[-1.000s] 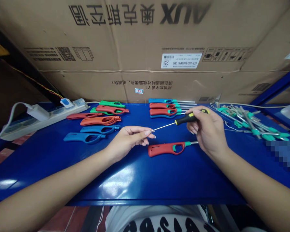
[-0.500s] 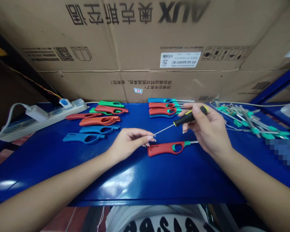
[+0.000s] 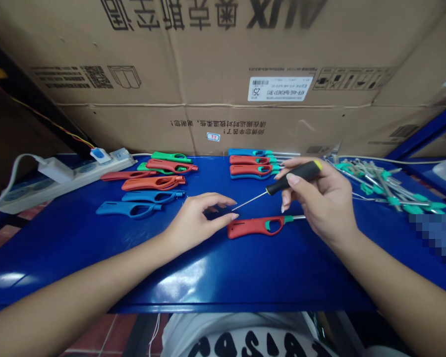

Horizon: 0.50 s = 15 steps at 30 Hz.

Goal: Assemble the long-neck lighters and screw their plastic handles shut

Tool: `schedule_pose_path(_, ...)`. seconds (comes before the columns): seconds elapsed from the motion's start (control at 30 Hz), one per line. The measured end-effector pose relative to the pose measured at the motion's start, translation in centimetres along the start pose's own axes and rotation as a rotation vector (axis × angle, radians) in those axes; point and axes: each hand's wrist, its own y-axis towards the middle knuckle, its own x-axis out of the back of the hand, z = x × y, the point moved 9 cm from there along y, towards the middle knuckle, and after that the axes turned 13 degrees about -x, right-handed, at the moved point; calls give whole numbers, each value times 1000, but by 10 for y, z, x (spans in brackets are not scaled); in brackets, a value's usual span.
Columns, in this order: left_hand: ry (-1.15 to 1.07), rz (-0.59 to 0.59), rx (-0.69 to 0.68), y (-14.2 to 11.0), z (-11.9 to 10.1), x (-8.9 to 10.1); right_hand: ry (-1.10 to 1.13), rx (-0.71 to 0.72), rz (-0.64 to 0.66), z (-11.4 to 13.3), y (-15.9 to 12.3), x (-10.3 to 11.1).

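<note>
In my right hand (image 3: 319,198) is a screwdriver (image 3: 293,178) with a black and yellow handle, its thin shaft slanting down to the left. My left hand (image 3: 198,218) is open around the shaft's tip, thumb and fingers apart; I cannot make out anything between them. Just below the tip, a red lighter (image 3: 247,228) with a teal trigger and a metal tube lies flat on the blue table (image 3: 223,282). The tube's far end is hidden behind my right hand.
Left on the table lie blue, orange, red and green lighter handles (image 3: 134,209). Assembled lighters (image 3: 247,170) are stacked at the back middle. At right is a pile of metal tubes with teal parts (image 3: 386,186). A power strip (image 3: 82,171) and a cardboard wall (image 3: 152,124) stand behind.
My left thumb and fingers have parted from the screwdriver's tip. My right hand still grips the handle, its thumb shifted a little to the left along it.
</note>
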Motion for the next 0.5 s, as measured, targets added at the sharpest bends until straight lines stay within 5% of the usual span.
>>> schedule_pose_path(0.5,11,68,-171,1,-14,-8,-160,14,51,7,-6,-13)
